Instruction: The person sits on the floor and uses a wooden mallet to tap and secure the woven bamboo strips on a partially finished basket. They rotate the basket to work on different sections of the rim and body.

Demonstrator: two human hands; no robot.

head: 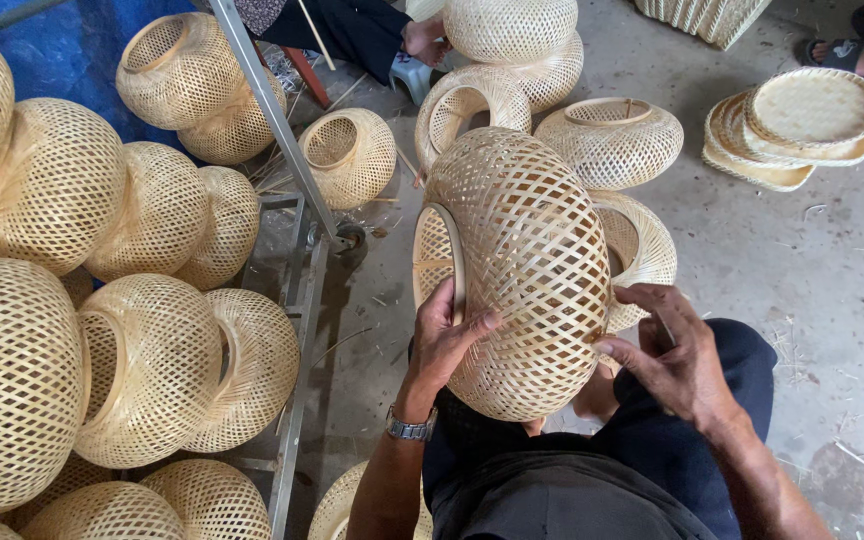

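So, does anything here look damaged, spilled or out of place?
Nothing looks damaged. The woven bamboo shade held between the left hand and right hand appears intact. Only thin bamboo strips and shavings lie scattered on the concrete floor.
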